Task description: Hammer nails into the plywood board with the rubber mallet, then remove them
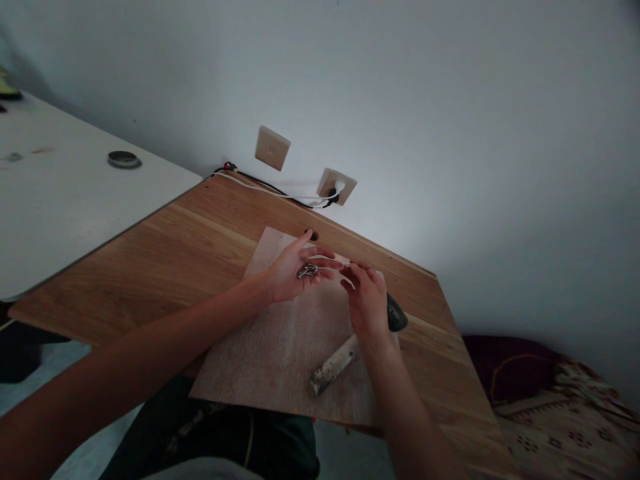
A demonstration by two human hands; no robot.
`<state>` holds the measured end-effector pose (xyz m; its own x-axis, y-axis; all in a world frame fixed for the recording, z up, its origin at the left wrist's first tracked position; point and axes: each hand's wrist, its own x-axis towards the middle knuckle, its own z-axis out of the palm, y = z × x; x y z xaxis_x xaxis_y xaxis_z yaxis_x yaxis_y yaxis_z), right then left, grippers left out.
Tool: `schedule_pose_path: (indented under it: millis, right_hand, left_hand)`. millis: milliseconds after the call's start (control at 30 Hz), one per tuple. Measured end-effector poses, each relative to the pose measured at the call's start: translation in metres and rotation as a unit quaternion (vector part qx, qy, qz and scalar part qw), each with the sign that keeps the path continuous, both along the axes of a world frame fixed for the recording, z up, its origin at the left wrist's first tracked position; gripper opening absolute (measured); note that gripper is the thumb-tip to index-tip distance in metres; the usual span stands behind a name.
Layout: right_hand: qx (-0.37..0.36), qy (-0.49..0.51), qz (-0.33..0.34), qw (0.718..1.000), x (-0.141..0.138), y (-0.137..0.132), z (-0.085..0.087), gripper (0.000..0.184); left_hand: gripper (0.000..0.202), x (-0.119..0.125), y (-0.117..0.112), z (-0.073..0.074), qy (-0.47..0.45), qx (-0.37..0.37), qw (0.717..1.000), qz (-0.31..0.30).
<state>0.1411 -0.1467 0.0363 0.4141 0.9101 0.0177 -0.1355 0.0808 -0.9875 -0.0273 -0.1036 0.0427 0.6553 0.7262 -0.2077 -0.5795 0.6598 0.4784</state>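
Note:
Palm up over a thin wooden board (pixel 280 353), my left hand (pixel 293 270) holds a small bunch of metal nails (pixel 307 271) in its cupped palm, with the fingers stretched to the right. My right hand (pixel 367 293) meets those fingertips, its thumb and index finger pinched on a thin, shiny piece that looks like a nail. Beneath my right wrist a hammer lies on the board. Its worn pale handle (pixel 333 367) points toward me and its dark head (pixel 397 313) shows to the right, while my wrist hides the middle.
The board rests on a wooden table (pixel 190 260) against a wall. A white table (pixel 65 193) with a round dark lid-like object (pixel 123 159) adjoins on the left. Cables (pixel 270 190) run along the back edge to a wall socket (pixel 336 187). Patterned fabric (pixel 565 427) lies at the right.

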Motion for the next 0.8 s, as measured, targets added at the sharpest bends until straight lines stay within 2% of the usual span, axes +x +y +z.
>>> schedule_pose_path:
  millis: [100,167,267,333,400,533,600,667,800]
  right_hand:
    - [0.076,-0.111,-0.008,0.991,0.0,0.002,0.014,0.014]
    - [0.103,-0.198,0.047,0.974,-0.005,0.003,0.025,0.012]
    - [0.086,-0.27,0.126,0.951,-0.011,0.005,0.035,0.012]
    - [0.071,-0.272,0.131,0.951,-0.011,0.006,0.036,0.014]
    - [0.058,-0.259,0.115,0.957,-0.006,0.005,0.032,0.018]
    - [0.042,-0.232,0.077,0.969,0.01,0.0,0.019,0.022]
    - [0.046,-0.216,0.069,0.973,0.014,-0.001,0.014,0.02]
    - [0.044,-0.199,0.069,0.977,0.015,-0.003,0.012,0.019]
    - [0.033,-0.179,0.085,0.98,0.012,-0.004,0.012,0.02]
  left_hand:
    - [0.059,0.004,0.002,-0.007,0.035,-0.032,0.999,0.018]
    - [0.058,0.008,0.002,-0.013,0.052,-0.048,0.997,0.021]
    - [0.056,0.012,0.001,-0.019,0.056,-0.053,0.997,0.009]
    - [0.057,0.01,0.002,-0.018,0.057,-0.053,0.997,-0.004]
    - [0.055,0.003,0.005,-0.011,0.042,-0.048,0.998,0.014]
    - [0.048,-0.013,0.015,0.005,-0.047,-0.032,0.987,0.151]
    - [0.048,-0.015,0.016,0.007,-0.043,-0.051,0.981,0.18]
    - [0.047,-0.011,0.014,0.006,-0.022,-0.07,0.984,0.16]
    - [0.045,-0.002,0.01,-0.001,-0.03,-0.05,0.993,0.104]
